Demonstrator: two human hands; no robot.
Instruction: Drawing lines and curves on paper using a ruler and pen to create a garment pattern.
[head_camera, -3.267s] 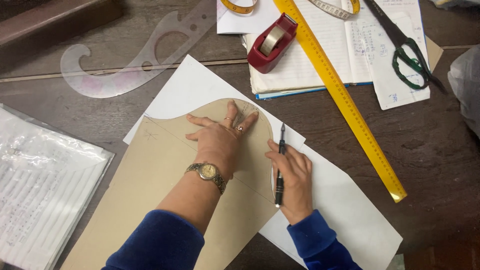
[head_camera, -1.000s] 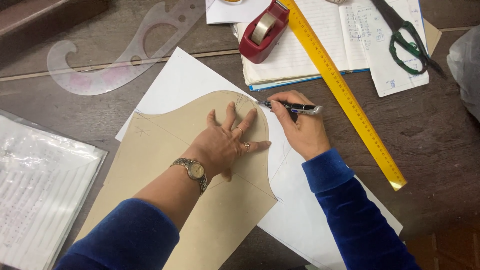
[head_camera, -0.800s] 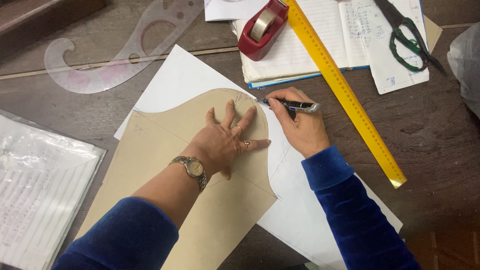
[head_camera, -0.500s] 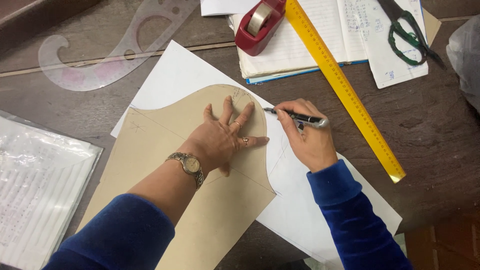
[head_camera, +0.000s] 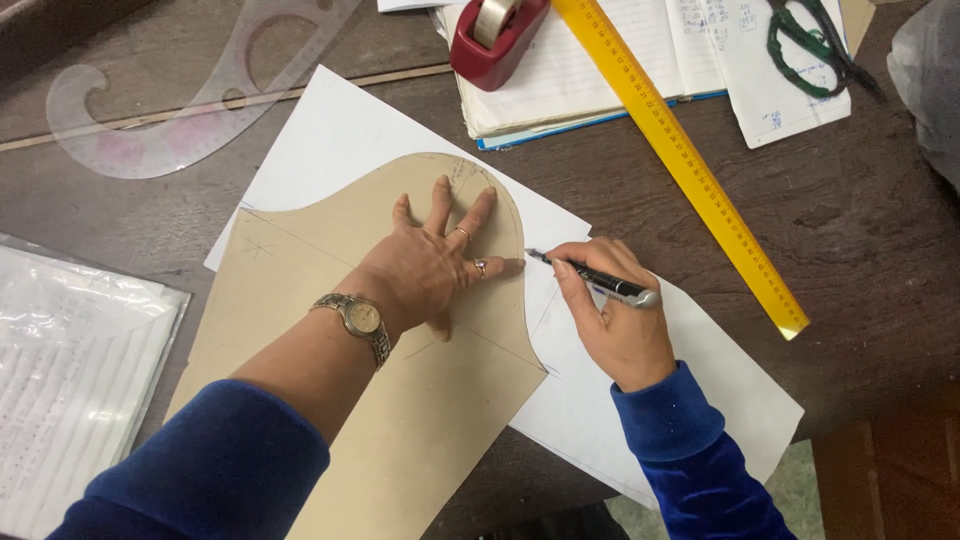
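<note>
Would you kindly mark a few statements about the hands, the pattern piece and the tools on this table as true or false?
1. The left hand lies flat on the tan card pattern. True.
2. The right hand holds scissors. False: it holds a pen; the scissors lie untouched at the top.
3. The pen tip is at the pattern's right edge, over the white paper. True.
4. The yellow ruler lies under the pattern. False: it lies apart, to the right.
5. The red tape dispenser sits on an open notebook. True.
</note>
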